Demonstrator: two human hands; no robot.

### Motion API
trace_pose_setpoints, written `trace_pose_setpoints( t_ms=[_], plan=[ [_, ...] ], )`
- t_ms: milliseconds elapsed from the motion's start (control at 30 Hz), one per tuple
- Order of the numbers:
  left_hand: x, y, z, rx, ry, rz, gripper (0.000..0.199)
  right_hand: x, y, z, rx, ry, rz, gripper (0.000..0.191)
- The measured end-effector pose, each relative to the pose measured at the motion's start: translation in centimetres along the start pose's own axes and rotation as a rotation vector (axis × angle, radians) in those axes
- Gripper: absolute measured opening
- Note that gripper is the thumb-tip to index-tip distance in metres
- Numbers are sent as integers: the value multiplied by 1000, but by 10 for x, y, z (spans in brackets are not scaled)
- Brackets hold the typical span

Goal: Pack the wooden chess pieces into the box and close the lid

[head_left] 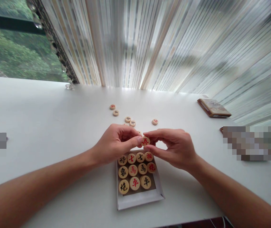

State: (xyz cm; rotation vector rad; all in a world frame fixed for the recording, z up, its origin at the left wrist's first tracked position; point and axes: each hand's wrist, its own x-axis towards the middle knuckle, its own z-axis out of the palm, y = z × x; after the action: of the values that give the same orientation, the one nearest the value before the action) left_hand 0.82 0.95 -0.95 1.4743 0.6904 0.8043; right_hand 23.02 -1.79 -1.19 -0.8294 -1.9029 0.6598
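Above the far edge of a shallow white box (138,199), my two hands meet at one round wooden Chinese chess piece (145,141) with a red character. My left hand (121,139) pinches it between thumb and fingers from the left. From the right, the thumb and forefinger of my right hand (173,145) close on its edge. Inside the box, several pieces with black or red characters lie face up in rows, among them a red-marked piece (134,183) and a black-marked piece (123,186). My left hand hides part of the back row.
Loose chess pieces lie beyond my hands on the white table (54,126), including a red-marked one (155,121) and a black-marked one (115,112). A flat brown box (213,108) rests at the right back. String curtains (135,44) hang behind the table.
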Motion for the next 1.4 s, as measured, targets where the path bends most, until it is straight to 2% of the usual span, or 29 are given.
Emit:
trace_pose_setpoints(
  t_ms=[167, 333, 700, 1000, 1267, 1400],
  plan=[
    [-1, 1, -1, 51, 54, 69, 17, -1, -2, 3, 277, 29, 209, 19],
    [-4, 0, -1, 185, 89, 130, 21, 1, -5, 5, 410, 49, 333, 14],
    [-7, 1, 6, 123, 118, 196, 12, 2, -7, 7, 484, 94, 363, 18],
    [-4, 2, 8, -63, 126, 82, 20, 0, 0, 6, 578, 119, 487, 23],
    [-4, -1, 7, -154, 120, -4, 31, 1, 1, 7, 611, 131, 496, 27],
    [-5, 0, 8, -164, 102, 17, 31, 1, 0, 6, 614, 115, 496, 26]
  ],
)
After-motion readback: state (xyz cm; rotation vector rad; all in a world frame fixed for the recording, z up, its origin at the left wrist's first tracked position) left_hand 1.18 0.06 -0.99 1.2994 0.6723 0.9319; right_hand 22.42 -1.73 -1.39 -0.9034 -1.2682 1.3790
